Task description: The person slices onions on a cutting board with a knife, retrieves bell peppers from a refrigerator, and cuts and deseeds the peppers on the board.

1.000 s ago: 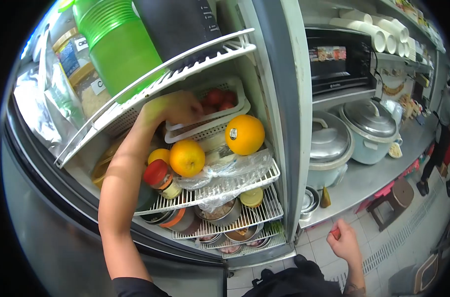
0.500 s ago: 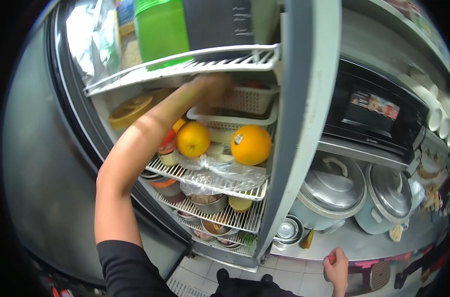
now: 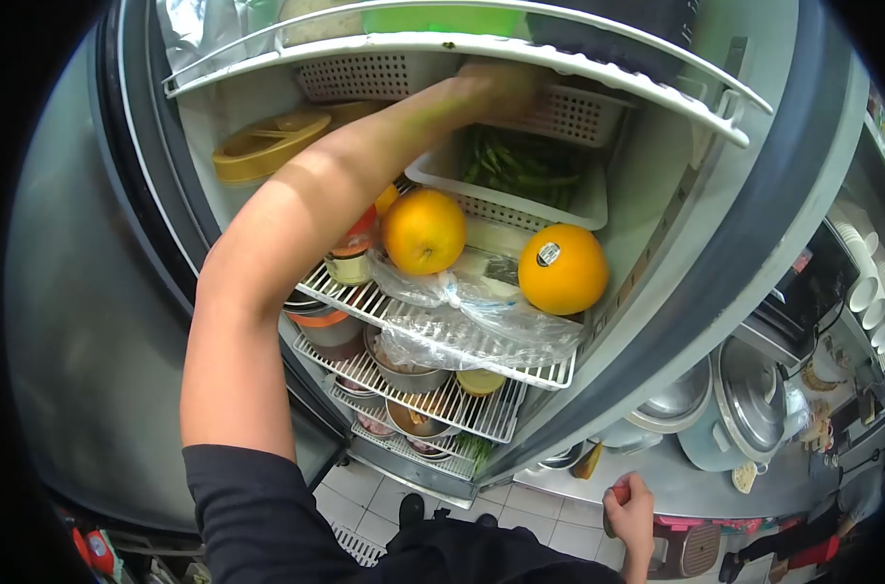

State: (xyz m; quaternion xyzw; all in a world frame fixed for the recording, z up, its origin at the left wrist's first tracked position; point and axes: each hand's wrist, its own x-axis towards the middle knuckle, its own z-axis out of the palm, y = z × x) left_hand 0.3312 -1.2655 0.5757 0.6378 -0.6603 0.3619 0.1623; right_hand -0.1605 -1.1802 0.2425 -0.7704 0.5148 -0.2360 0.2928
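"How many baskets do you count in the fridge?"

"Three with holes: an upper basket by the left hand, a lower basket beneath it, and another basket off to the left."

"And the fruit?"

"Two big orange fruits out front, one with a sticker, plus part of a third fruit behind. Outside, two lidded cookers."

"What's the upper basket like?"

"Pale, in shade under the shelf, small holes in rows along its wall. Its contents are hidden from me. The lower one holds a heap of long green vegetables."

"Has the left hand got hold of it?"

"Can't tell; it's blurred and dim there. The right hand, well outside the fridge, is curled round a small red thing, mostly covered by fingers."
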